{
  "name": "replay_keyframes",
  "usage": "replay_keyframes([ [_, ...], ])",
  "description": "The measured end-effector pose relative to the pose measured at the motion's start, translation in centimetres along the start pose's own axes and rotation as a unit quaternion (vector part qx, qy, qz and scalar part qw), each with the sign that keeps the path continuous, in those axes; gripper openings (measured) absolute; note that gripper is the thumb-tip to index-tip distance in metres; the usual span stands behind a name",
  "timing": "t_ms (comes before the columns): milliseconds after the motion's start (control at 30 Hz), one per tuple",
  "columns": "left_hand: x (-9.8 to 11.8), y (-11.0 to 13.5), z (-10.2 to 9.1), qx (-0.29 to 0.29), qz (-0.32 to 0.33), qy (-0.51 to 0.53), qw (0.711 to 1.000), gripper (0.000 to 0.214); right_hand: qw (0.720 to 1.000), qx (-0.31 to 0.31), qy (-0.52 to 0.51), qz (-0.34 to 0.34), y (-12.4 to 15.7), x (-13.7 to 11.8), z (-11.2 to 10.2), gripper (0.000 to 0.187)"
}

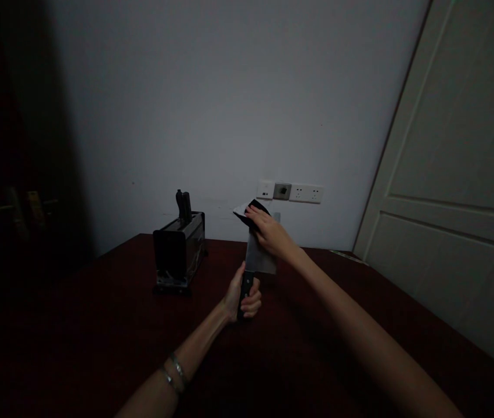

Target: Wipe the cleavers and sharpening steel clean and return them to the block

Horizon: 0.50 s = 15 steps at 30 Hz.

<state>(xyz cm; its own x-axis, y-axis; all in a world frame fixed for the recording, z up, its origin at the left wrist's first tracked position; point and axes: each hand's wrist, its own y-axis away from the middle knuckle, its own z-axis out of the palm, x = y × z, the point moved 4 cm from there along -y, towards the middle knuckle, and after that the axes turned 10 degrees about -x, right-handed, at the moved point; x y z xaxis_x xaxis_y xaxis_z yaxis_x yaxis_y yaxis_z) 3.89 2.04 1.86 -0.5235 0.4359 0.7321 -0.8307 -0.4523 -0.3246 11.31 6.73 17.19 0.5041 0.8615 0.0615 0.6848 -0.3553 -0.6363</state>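
Observation:
A cleaver (260, 254) with a broad metal blade and a black riveted handle is held upright over the table. My left hand (243, 298) is wrapped round its handle, below the blade. Near the top of the blade, my right hand (268, 228) presses a dark cloth (258, 205) with a pale underside against the metal. Part of the cloth and the upper blade are hidden behind my right hand's fingers. To the left of the cleaver stands a knife block (170, 255) with black knife handles (184, 205) sticking up from its top.
The dark red table (111, 325) reaches back to a pale wall (212, 104). Low on that wall, behind the cleaver, is a row of sockets (305, 193). A light panelled door (455, 174) stands on the right. A flat strip (348, 256) lies near the table's back right edge.

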Motion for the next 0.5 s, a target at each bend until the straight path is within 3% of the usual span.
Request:
replay_keyframes([
  [200, 0.2, 0.3, -1.4, 0.049, 0.037, 0.021, 0.998, 0.065, 0.997, -0.056, -0.026, -0.037, 5.7, -4.7, 4.3, 0.052],
  [267, 0.1, 0.3, -1.6, 0.055, 0.044, 0.019, 0.997, 0.065, 0.996, -0.066, -0.039, -0.040, 7.0, -5.4, 4.8, 0.055],
  [367, -0.1, 0.2, -1.0, 0.032, 0.022, 0.011, 0.999, 0.064, 0.997, -0.050, -0.046, -0.030, 6.9, -3.7, 3.5, 0.057],
  [500, 0.0, -0.1, 0.1, -0.002, 0.001, 0.008, 1.000, 0.065, 0.999, 0.016, -0.031, 0.026, 5.0, 1.4, -0.3, 0.048],
])
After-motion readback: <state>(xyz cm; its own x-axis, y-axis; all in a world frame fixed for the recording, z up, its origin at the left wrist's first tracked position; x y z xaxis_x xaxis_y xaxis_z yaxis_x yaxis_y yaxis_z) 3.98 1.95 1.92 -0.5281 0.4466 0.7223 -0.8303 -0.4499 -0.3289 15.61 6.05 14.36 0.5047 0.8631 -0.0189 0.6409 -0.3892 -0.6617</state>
